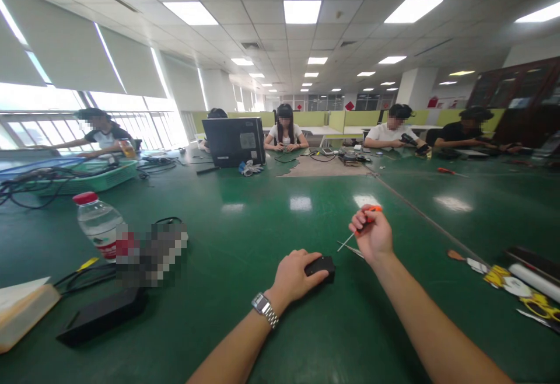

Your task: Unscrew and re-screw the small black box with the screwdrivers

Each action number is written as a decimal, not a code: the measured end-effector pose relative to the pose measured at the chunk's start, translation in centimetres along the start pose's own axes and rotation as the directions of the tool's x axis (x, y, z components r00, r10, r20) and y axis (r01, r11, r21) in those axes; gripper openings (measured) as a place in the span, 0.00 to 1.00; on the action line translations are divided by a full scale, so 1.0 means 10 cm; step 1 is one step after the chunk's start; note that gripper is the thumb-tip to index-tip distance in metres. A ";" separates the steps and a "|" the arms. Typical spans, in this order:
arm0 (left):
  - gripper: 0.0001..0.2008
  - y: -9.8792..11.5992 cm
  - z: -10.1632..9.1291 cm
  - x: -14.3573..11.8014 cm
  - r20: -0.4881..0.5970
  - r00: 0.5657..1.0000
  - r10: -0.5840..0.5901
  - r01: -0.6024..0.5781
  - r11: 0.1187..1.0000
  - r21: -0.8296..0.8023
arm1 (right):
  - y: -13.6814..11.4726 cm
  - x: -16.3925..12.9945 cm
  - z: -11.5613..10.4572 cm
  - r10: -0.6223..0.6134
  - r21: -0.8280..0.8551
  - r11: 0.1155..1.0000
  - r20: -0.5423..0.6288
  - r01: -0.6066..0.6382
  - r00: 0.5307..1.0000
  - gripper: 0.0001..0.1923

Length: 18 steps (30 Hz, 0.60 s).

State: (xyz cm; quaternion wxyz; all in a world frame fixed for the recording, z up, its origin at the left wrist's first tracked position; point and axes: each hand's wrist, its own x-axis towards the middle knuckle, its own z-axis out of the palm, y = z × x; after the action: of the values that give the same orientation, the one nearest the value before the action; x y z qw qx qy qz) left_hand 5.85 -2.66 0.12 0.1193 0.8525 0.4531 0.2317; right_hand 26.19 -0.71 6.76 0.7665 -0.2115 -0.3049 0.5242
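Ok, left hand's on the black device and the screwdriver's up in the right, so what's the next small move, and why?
Probably lower the screwdriver tip to the black device. The left hand already pins the device flat on the table, while the right hand holds the tool raised just beside it, tip angled down toward it but not touching.

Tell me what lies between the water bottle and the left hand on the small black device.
In the head view, a blurred-out object lies beside the water bottle; from there to the left hand on the black device, the green table is bare.

Bright ceiling panels (301, 10) glare off the table (262, 226); edges bend.
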 end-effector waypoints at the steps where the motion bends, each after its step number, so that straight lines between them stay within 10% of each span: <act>1: 0.22 0.01 0.01 0.01 0.001 1.000 0.000 0.000 1.000 -0.005 | 0.01 0.01 0.09 0.040 -0.015 0.999 0.037 -0.039 0.999 0.04; 18: 0.22 0.04 0.02 0.02 0.000 1.000 0.009 -0.009 1.000 0.011 | 0.40 0.02 0.38 0.144 -0.231 0.970 0.283 -0.078 0.948 0.18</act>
State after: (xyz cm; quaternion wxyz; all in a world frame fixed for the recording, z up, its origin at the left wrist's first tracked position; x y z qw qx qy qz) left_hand 6.31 -2.73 0.16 0.1136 0.8552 0.4503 0.2300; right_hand 20.93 0.94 6.92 0.6532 -0.2295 -0.4599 0.5560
